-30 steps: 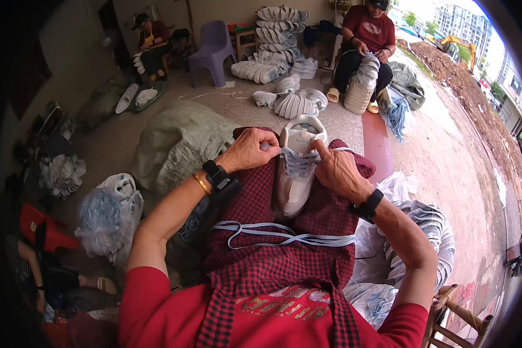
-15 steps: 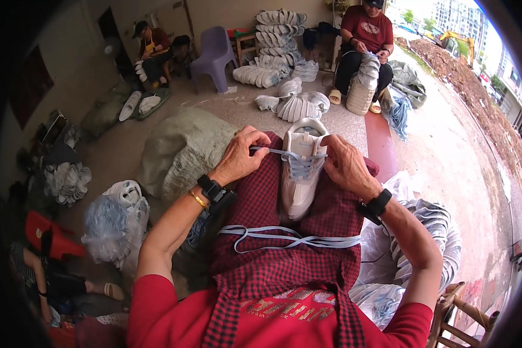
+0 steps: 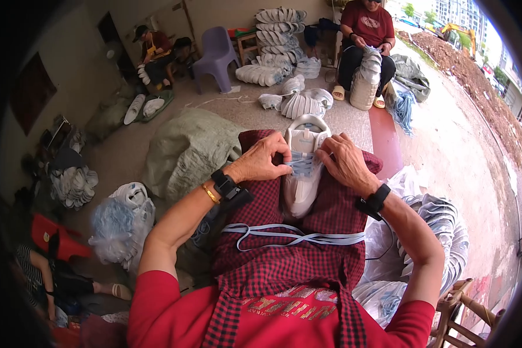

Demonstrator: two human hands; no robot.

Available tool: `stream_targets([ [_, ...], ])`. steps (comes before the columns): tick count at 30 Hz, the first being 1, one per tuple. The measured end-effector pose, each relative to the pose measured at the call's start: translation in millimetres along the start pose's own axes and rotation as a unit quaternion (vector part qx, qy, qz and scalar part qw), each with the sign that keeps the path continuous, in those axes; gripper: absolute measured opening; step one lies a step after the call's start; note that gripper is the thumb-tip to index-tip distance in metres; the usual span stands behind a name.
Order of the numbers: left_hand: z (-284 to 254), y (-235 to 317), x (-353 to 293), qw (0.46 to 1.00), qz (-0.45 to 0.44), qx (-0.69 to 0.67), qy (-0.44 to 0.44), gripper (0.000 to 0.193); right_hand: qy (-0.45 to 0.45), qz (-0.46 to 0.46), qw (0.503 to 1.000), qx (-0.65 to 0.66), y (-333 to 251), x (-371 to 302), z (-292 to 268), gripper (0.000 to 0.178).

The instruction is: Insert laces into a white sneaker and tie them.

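A white sneaker stands between my thighs, toe toward me, with pale blue shoelace crossing its tongue. My left hand is at the left eyelet edge, thumb and forefinger closed on the lace there. On the opposite edge, my right hand has its fingers bent and pinched at the lace by the upper eyelets; its fingertips partly hide the lace end. Several loose pale blue laces lie across my red-and-black checked apron.
Left of my knees sits a greenish woven sack. Bagged shoe uppers lie lower left, with more stacked uppers at my right. A purple chair stands behind. Ahead, a seated person handles stacked uppers.
My left hand has come in from the left, where it held a lace stretched out, to the shoe's left edge. My right hand stays by the right eyelets.
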State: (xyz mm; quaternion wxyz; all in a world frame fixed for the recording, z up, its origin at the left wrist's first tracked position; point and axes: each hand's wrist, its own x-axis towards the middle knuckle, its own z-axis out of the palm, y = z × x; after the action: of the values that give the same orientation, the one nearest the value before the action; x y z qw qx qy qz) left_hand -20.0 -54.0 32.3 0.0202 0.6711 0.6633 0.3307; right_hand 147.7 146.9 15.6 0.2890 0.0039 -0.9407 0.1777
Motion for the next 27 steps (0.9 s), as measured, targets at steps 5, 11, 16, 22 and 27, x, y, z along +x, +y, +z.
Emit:
stream_targets([
  [5,3.5,-13.8,-0.7,0.992,-0.074,-0.095,-0.032,0.026,0.012,-0.014,1.000,-0.002,8.1,0.5,6.0,0.027],
  [11,11.3,-1.4,-6.4,0.993,-0.107,-0.032,0.034,0.025,0.005,-0.019,1.000,0.000,11.0,-0.4,7.8,0.026],
  [16,-6.5,7.7,-9.6,0.990,-0.079,-0.087,-0.078,0.006,-0.007,-0.015,0.999,0.027,14.3,-0.4,4.5,0.031],
  [22,14.4,6.2,-5.6,0.986,0.109,0.086,0.087,0.012,-0.022,0.037,0.998,0.041,9.2,4.8,3.8,0.037],
  [27,37.5,-0.6,-7.7,0.954,-0.062,0.230,0.184,0.016,-0.029,0.041,0.995,0.080,14.1,3.3,2.7,0.040],
])
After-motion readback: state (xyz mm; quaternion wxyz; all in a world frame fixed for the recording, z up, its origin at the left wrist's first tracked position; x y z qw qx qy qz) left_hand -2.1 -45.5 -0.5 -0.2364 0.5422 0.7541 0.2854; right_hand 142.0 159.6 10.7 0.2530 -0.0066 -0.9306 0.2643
